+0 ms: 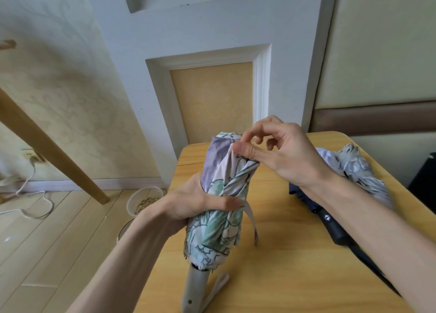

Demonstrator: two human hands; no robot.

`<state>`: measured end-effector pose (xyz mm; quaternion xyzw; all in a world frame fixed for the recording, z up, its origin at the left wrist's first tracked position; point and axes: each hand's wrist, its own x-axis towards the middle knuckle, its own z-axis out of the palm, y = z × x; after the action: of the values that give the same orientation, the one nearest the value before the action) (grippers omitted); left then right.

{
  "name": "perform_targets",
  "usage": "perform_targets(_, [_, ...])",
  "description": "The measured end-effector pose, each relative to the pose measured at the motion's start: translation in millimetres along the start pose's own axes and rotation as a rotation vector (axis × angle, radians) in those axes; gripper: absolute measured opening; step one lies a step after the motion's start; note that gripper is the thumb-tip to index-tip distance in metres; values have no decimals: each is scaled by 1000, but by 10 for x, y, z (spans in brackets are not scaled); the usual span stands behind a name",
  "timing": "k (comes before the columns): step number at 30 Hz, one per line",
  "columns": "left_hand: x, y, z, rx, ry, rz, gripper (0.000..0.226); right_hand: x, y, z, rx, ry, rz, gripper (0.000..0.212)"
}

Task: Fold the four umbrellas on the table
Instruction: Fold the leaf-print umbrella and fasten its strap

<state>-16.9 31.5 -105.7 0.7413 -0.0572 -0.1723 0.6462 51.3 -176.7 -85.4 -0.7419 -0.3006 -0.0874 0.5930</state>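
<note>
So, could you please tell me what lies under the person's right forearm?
A dark navy folded umbrella with a black handle lies on the wooden table; the forearm covers much of its canopy.

soft, even daylight, moderately bright; faint shadows under the forearms on the surface (pixel 283 253). slight glare on the floor (pixel 9 238) at left. wide-angle lens bends straight lines near the edges. motion blur softens the grey umbrella (pixel 363 171).

No readable text, brand or nos. anywhere. Only mark: small white logo, too small to make out, on handle of dark umbrella (pixel 331 225) at right.
</note>
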Motion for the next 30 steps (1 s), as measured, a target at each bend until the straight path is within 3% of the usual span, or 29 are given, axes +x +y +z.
perform_targets(3, [-8, -36, -38, -90, 48, 2, 65, 12, -36, -106, 99, 10, 42, 26])
perform_targets(8, [-15, -29, -105, -123, 83, 24, 70, -31, -14, -149, -87, -183, 16, 18])
perform_targets(18, [-4, -57, -104, -140, 49, 40, 74, -13, 4, -178, -224, -204, -36, 32])
perform_targets(24, [-2, -41, -60, -99, 20, -12, 75, -8, 6, -72, -83, -190, -20, 17])
perform_targets(30, [-29, -40, -55, -73, 10, -34, 73, -41, 17, 25, 80, -165, 106, 31])
